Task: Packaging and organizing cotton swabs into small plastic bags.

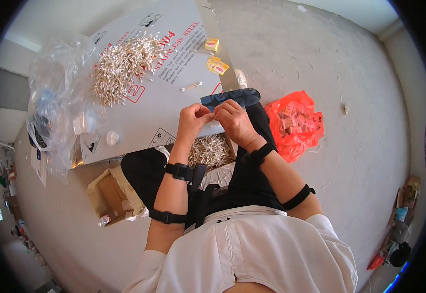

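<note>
My left hand (192,121) and my right hand (234,123) meet over the near edge of the table, fingertips pinched together. Whatever lies between them is too small or hidden to make out. Below them, between my legs, is an open drawer or box of loose cotton swabs (212,150). A dark bluish patterned piece (210,100) shows just beyond my fingers. On the table lie a big heap of cotton swabs (120,68) and, closer to my hands, a few swabs side by side (191,86). Small yellow boxes (217,65) sit near the table's right edge.
The table (125,124) has a grey printed covering. A clear plastic bag (57,83) and a small round white container (112,138) are at its left. A red plastic bag (296,124) of small pinkish boxes stands on the floor at right; a cardboard box (110,190) is at lower left.
</note>
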`<state>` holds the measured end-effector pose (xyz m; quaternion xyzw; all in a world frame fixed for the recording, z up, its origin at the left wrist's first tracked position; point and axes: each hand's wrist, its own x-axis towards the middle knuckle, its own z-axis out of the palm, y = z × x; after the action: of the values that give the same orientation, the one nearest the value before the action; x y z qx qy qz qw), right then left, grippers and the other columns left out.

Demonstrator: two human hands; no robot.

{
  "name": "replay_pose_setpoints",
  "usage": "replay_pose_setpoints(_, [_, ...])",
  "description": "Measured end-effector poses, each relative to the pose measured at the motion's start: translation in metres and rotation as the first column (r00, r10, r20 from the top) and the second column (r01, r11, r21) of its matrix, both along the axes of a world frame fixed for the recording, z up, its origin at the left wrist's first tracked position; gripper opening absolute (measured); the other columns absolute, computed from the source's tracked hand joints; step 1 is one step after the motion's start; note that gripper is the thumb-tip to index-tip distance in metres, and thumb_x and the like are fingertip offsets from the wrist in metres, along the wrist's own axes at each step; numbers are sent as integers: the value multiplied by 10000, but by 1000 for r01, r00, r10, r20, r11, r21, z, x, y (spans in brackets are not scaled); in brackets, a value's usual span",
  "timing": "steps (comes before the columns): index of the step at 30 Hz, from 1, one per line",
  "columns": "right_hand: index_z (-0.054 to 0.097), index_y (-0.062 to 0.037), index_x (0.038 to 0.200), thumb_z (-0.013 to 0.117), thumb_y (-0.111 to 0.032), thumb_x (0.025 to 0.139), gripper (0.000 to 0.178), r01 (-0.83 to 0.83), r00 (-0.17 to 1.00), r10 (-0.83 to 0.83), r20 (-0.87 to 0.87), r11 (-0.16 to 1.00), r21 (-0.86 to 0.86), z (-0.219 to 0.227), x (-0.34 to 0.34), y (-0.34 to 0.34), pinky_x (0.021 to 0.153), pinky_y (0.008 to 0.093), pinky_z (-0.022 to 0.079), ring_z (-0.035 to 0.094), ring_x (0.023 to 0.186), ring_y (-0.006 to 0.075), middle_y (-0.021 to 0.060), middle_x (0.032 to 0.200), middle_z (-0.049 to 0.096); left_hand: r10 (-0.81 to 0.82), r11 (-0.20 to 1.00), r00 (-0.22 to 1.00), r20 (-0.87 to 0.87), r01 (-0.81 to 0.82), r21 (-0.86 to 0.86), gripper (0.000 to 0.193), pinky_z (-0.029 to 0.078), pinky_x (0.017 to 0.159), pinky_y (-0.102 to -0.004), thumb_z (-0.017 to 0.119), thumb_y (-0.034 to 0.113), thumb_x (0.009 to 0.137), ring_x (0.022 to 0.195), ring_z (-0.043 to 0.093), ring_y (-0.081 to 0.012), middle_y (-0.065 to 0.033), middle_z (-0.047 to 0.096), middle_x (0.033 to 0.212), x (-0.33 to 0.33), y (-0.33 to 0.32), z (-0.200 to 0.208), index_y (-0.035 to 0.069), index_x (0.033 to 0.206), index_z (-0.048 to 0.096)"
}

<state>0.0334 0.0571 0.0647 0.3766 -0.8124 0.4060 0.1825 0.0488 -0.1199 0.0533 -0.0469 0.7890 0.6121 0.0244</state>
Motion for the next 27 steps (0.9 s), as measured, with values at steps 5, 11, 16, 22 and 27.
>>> replay_pose_setpoints(5, [610, -31, 800, 712, 9, 709, 142, 76, 997, -76, 8, 996, 35, 1, 5, 7, 756, 377, 532, 620, 893, 297, 89, 962, 659, -30, 998, 993, 110, 23, 66, 141, 339, 465, -200, 786, 97, 776, 582, 510, -38, 14, 636, 711, 4, 5, 11, 31, 856, 690])
replay_pose_setpoints(11, [675, -72, 855, 723, 5, 707, 173, 76, 993, -80, 81, 996, 56, 1, 9, 12, 786, 379, 537, 625, 952, 304, 90, 1057, 665, -15, 987, 964, 265, -28, 155, 122, 326, 441, -208, 776, 109, 771, 578, 524, -53, 18, 630, 692, 1, 7, 18, 57, 841, 690])
replay_pose_setpoints(16, [696, -85, 905, 728, 12, 700, 229, 72, 991, -73, 109, 997, 19, 6, 14, 11, 798, 377, 537, 622, 973, 301, 90, 1078, 663, -19, 999, 977, 211, 12, 34, 108, 324, 433, -210, 768, 98, 773, 584, 535, -59, 11, 633, 696, -1, 7, 13, 59, 827, 683])
replay_pose_setpoints(22, [681, -58, 945, 706, 61, 695, 278, 198, 952, -156, 262, 969, -145, 9, 21, 20, 777, 348, 537, 639, 946, 274, 87, 1039, 662, -13, 999, 984, 178, 4, 51, 147, 422, 533, -221, 793, 69, 746, 628, 564, -77, -8, 644, 727, 0, 7, 10, 26, 841, 689])
replay_pose_setpoints(27, [663, -3, 952, 705, 63, 744, 223, 272, 799, -82, 596, 933, -237, -5, 21, 23, 663, 292, 529, 666, 750, 204, 115, 892, 664, -56, 998, 990, 129, 58, -17, 200, 485, 673, -233, 818, 49, 720, 684, 589, -95, -23, 658, 749, -6, 13, 9, -5, 866, 693])
